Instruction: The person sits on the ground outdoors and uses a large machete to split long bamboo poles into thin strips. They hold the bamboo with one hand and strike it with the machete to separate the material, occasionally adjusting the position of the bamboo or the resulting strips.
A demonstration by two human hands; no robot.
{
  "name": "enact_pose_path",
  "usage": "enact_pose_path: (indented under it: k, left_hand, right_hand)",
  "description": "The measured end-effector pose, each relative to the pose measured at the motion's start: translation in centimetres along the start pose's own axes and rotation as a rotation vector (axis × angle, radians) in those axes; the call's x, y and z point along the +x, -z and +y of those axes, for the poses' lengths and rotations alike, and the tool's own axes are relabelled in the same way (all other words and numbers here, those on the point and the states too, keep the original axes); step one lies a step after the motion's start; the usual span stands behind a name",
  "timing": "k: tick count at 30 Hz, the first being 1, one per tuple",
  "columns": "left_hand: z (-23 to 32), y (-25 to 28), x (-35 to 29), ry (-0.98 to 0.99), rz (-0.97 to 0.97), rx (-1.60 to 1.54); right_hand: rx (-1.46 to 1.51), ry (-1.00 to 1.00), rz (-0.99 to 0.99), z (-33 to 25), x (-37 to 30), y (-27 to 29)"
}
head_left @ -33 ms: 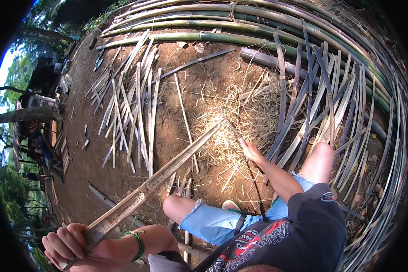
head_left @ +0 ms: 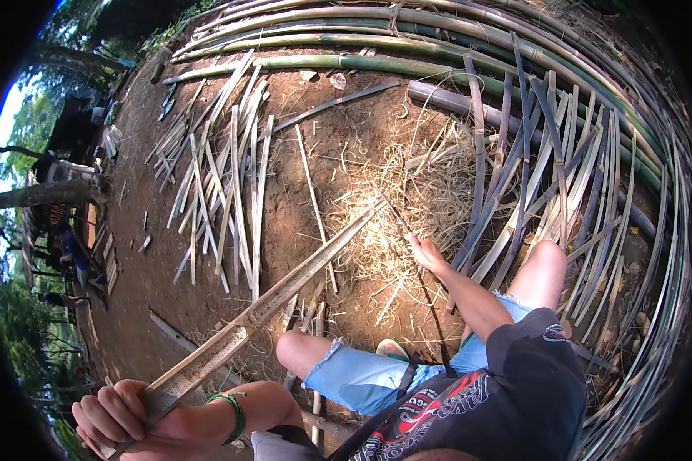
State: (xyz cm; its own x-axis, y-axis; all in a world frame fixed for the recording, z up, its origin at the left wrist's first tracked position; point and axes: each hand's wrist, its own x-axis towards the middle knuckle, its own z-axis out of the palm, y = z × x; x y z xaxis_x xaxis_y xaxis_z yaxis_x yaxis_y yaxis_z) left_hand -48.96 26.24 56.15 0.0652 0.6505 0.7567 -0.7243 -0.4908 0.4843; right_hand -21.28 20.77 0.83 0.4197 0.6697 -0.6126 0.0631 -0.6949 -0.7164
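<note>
My left hand (head_left: 123,419), at the lower left, is wrapped round the near end of a long split bamboo piece (head_left: 281,296). Its hollow inner face is turned up, with a node partway along it. It slants away up to the right, its far end over the pile of shavings. In my right hand (head_left: 429,255) is a knife (head_left: 394,213) with a thin, dark, narrow blade. The blade lies close to the bamboo's far tip; whether they touch I cannot tell. The knife's handle is mostly hidden by my fingers.
Pale bamboo shavings (head_left: 430,180) cover the dirt ahead. Split bamboo strips (head_left: 238,200) lie at the left, and more strips (head_left: 561,169) at the right. Whole bamboo poles (head_left: 323,61) run along the far side. A person (head_left: 77,253) is in the distance at far left.
The knife and my right hand have shifted very slightly to the right. My left hand and the bamboo piece stay practically where they were.
</note>
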Motion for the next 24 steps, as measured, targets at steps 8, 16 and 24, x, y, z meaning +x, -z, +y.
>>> enact_pose_path:
  k: [8,16,24]
  left_hand:
    - [0.4,0.5,0.5,0.089,-0.011,0.003]
    - [1.4,4.2,0.6,-0.050,0.305,0.218]
    - [6.4,7.7,-9.8,-0.130,0.644,0.114]
  right_hand:
    - [-0.018,-0.053,0.007,2.8,0.5,1.0]
    - [0.905,0.126,-0.285,-10.9,-8.9,-5.7]
    - [1.298,0.156,-0.335,-21.6,-11.8,-9.1]
